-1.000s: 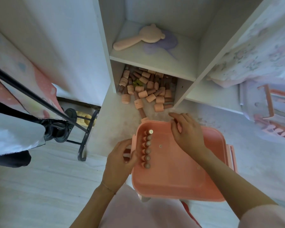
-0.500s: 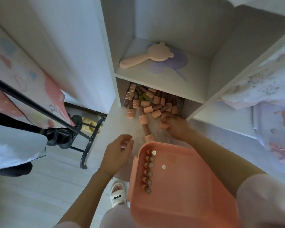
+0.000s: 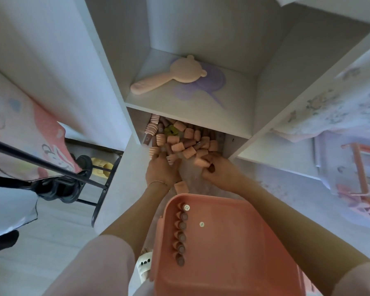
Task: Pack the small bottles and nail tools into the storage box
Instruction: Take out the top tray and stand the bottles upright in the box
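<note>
A pink storage box (image 3: 229, 253) sits in front of me, with a row of several small bottles (image 3: 181, 233) standing along its left wall. A heap of small pink-capped bottles (image 3: 181, 138) lies in the low cubby of the white shelf unit. My left hand (image 3: 161, 170) reaches into the near edge of the heap, fingers among the bottles. My right hand (image 3: 218, 170) grips a small bottle (image 3: 201, 161) at the heap's right side. One loose bottle (image 3: 181, 186) lies on the surface between my wrists.
A pink bear-shaped hand mirror (image 3: 169, 76) and a purple one (image 3: 203, 86) lie on the shelf above the cubby. A black metal rack (image 3: 73, 174) stands to the left, a pink stand (image 3: 363, 174) to the right. A white slipper (image 3: 144, 264) shows below.
The view has tilted up toward the shelf. My left hand moved from beside the box up into the bottle heap. My right hand stays at the heap, now holding a bottle.
</note>
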A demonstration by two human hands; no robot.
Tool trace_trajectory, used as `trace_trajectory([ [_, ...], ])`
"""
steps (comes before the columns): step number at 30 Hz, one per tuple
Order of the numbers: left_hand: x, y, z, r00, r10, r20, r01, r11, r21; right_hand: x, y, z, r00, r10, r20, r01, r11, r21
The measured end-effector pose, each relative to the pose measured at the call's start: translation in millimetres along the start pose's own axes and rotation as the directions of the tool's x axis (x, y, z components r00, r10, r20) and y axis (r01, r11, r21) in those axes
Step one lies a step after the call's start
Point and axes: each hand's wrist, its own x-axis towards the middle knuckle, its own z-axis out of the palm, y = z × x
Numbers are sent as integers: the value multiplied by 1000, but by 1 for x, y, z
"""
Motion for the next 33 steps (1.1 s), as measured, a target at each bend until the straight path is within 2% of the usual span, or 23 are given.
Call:
trace_trajectory([
  [3, -1, 5, 3, 999, -43, -30, 43, 999, 0, -24, -13, -12, 991, 19, -133, 4, 985, 171],
  [5, -2, 4, 1, 998, -57, -34, 55, 997, -56, -45, -18, -16, 986, 48, -162, -7, 969, 245],
  [7, -4, 0, -3, 1000, -29, -10, 28, 996, -86, -68, -19, -14, 987, 75, -142, -28, 951, 308],
  [11, -16, -20, -16, 998, 25, 53, -18, 991, -130, -112, -14, -1, 983, 182, -37, -133, 827, 546],
  [15, -39, -39, -32, 999, -7, -33, -1, 974, -227, -139, -2, 19, 971, 235, 34, -219, 834, 506],
  [20, -83, -48, -48, 984, -50, -170, -23, 916, -401, -144, 20, 52, 946, 321, -47, -305, 931, 202],
  [28, -136, -30, -52, 978, -27, -205, -92, 832, -548, -128, 24, 84, 961, 215, -176, -236, 965, -114],
  [30, -145, -25, -48, 980, -9, -201, -108, 819, -563, -124, 24, 88, 958, 209, -197, -232, 968, -100],
  [33, -154, -21, -43, 974, 15, -226, -147, 799, -583, -122, 22, 93, 936, 247, -252, -235, 969, 78],
])
